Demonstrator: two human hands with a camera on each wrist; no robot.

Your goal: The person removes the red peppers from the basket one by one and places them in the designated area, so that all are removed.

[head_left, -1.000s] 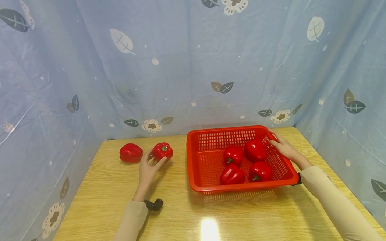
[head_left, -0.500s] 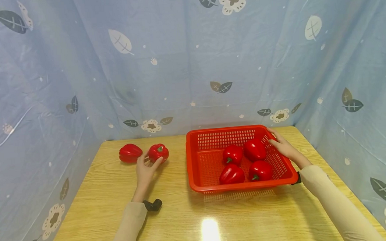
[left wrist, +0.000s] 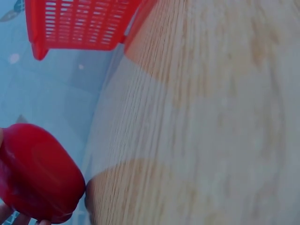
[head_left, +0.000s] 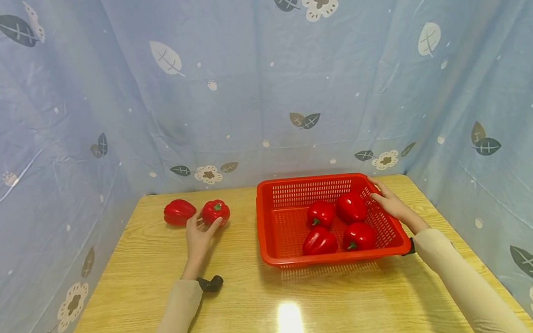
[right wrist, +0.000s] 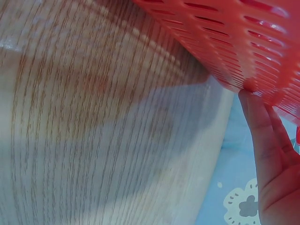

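Note:
My left hand [head_left: 199,237] holds a red bell pepper [head_left: 215,213] between thumb and fingers, at the back left of the table. In the left wrist view the same pepper [left wrist: 40,173] is low, at or just above the wood; contact is hard to tell. Left of that hand lies another red bell pepper [head_left: 179,212] on its side. My right hand [head_left: 392,204] grips the right rim of a red plastic basket [head_left: 329,258], thumb inside. Fingers [right wrist: 260,131] press its outer wall in the right wrist view. Several red bell peppers [head_left: 321,214] lie inside the basket, toward its right.
The wooden table [head_left: 239,316] runs back to a patterned blue curtain [head_left: 226,103], which also hangs along both sides. Bare wood lies between the left hand and the basket. A dark device [head_left: 211,284] is strapped to the left wrist.
My left hand has moved slightly left and down with the bell pepper, closer to the one lying on its side. The right hand and basket stay put.

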